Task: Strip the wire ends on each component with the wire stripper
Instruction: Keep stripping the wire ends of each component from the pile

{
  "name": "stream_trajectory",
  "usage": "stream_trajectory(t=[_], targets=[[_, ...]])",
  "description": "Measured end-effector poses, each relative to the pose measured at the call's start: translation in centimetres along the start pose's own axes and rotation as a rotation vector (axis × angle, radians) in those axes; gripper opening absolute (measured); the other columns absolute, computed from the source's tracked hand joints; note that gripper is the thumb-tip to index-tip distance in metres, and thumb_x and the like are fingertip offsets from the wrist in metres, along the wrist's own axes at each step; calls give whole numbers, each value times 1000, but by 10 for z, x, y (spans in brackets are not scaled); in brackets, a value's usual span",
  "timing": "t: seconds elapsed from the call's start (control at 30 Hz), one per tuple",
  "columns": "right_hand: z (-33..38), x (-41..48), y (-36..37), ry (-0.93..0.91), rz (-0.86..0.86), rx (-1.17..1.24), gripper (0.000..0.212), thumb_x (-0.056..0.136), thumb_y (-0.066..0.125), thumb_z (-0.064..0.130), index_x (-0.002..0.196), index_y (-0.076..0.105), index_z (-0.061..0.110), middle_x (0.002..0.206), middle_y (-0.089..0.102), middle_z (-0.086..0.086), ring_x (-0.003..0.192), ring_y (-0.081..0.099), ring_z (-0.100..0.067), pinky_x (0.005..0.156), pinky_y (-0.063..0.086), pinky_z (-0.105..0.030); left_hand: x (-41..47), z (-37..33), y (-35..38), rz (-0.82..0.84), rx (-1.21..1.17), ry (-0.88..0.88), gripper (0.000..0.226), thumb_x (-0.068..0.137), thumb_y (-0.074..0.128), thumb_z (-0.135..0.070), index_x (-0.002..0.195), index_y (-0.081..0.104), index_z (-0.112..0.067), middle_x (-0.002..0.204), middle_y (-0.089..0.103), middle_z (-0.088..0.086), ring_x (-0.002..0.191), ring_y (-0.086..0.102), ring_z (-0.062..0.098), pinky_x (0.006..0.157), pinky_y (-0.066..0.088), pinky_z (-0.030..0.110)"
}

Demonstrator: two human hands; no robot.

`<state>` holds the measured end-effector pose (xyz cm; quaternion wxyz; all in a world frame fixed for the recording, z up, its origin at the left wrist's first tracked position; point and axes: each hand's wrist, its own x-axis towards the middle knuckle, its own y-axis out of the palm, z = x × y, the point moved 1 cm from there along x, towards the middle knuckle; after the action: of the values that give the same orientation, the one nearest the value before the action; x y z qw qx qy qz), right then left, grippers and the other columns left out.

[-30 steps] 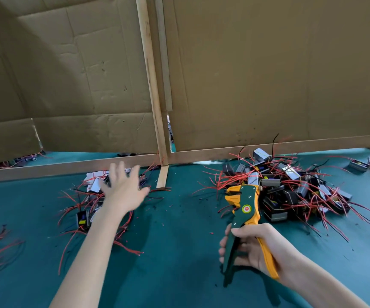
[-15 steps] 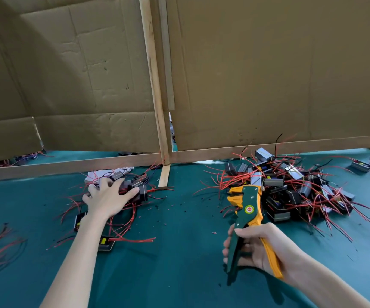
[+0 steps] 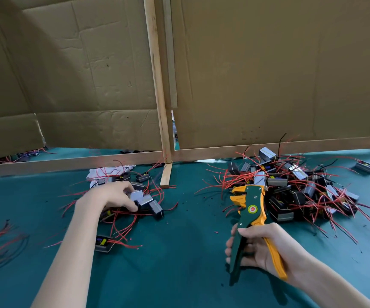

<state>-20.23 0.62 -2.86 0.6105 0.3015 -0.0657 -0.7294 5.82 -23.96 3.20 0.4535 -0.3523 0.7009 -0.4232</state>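
Teal cloth covers the counter (image 3: 186, 258). On its left side the left hand (image 3: 109, 197) reaches into the small pile (image 3: 155, 208) of red-wired parts, its grip curled so that fingers and thumb close round a grey component (image 3: 137, 195). The right hand (image 3: 257, 252) has its grip wrapped round the handles of the green and yellow wire stripper (image 3: 249, 207), head up, just in front of the large pile (image 3: 295, 187). Cardboard panels (image 3: 268, 74) stand behind.
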Motion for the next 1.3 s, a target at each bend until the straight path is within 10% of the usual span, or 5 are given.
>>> stream_trajectory(t=[0.13, 0.33, 0.47, 0.9, 1.3], targets=[[1, 1, -1, 12, 12, 12, 16, 70, 61, 2, 80, 70, -7, 85, 63, -32, 73, 67, -42, 64, 58, -50, -8, -19, -27, 92, 215, -77, 71, 87, 57, -56, 145, 39, -19, 151, 36, 1, 135, 40, 22, 111, 32, 35], [2, 2, -3, 43, 28, 14, 25, 64, 65, -2, 88, 65, -8, 85, 63, -32, 74, 66, -43, 66, 58, -50, 59, -66, -18, -300, 229, -38, 52, 98, 44, -33, 144, 35, -9, 147, 40, 13, 133, 40, 32, 109, 34, 45], [3, 1, -5, 53, 64, 29, 21, 64, 66, -5, 85, 69, -8, 86, 62, -33, 75, 66, -44, 67, 58, -51, 90, -53, 13, -142, 262, -102, 60, 100, 38, -28, 153, 12, -16, 158, 18, 10, 144, 19, 33, 115, 21, 53], [4, 0, -3, 29, 66, 48, 18, 70, 61, 3, 83, 69, -6, 85, 63, -30, 74, 66, -42, 66, 58, -50, 49, -60, 17, -99, 248, 270, 11, 85, 58, -20, 93, 66, -20, 104, 66, 4, 86, 64, 22, 68, 53, 30], [7, -4, 0, 14, 42, -16, 27, 75, 56, 4, 99, 59, -8, 86, 64, -29, 75, 67, -40, 68, 59, -49, -17, -97, 28, -828, -348, 691, 47, 77, 53, 24, 108, 68, -9, 120, 58, 4, 98, 54, 12, 78, 41, 16]])
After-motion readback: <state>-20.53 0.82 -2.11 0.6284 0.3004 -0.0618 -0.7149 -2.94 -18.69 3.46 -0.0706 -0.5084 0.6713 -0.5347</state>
